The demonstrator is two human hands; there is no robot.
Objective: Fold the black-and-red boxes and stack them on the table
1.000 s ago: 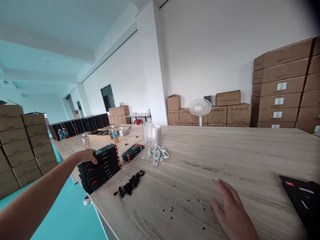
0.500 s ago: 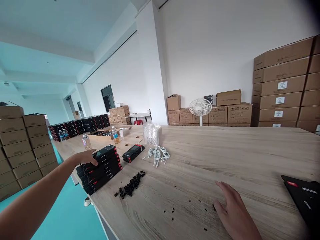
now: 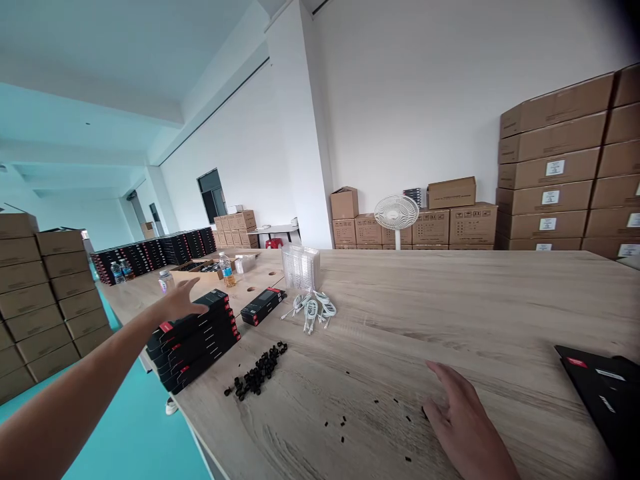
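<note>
My left hand hovers just over a stack of black boxes with red corners, its thumb and fingers spread and nothing between them. Whether it still touches the top box I cannot tell. My right hand rests near the table's front, fingers apart. A small black piece shows at its thumb; the hand does not appear to grip it. Left of that hand lie several tiny black bits. Between the hands is a heap of small black parts. A single black box lies behind the heap, beside coiled white cables.
Clear plastic trays stand upright behind the cables. A bottle and an open carton are farther back left. Black flat packaging lies at the right edge. Brown cartons and a white fan stand beyond the wooden table.
My left hand has lifted from the top of the box stack and its fingers have spread. My right hand has hardly moved. The whole view has shifted slightly.
</note>
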